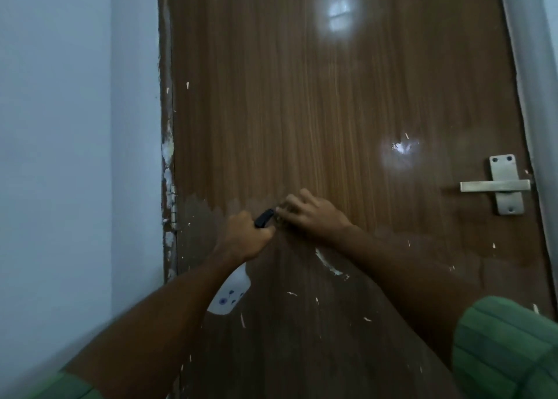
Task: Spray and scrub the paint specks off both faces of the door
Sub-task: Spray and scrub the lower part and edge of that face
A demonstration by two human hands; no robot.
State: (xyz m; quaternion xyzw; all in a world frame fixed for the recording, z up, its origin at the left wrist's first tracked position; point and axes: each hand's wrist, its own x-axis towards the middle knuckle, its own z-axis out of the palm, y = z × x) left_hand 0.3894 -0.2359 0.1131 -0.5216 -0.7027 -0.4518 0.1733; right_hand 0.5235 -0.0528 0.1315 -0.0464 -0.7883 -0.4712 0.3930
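1 door, 1 spray bottle, 1 metal latch, 2 hands, 2 green sleeves

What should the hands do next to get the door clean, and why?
Probably slide the scrubber under the right hand down to the big white paint smear just below. The left hand already holds the spray bottle by that spot, the door looks wet there, and many specks remain lower down.
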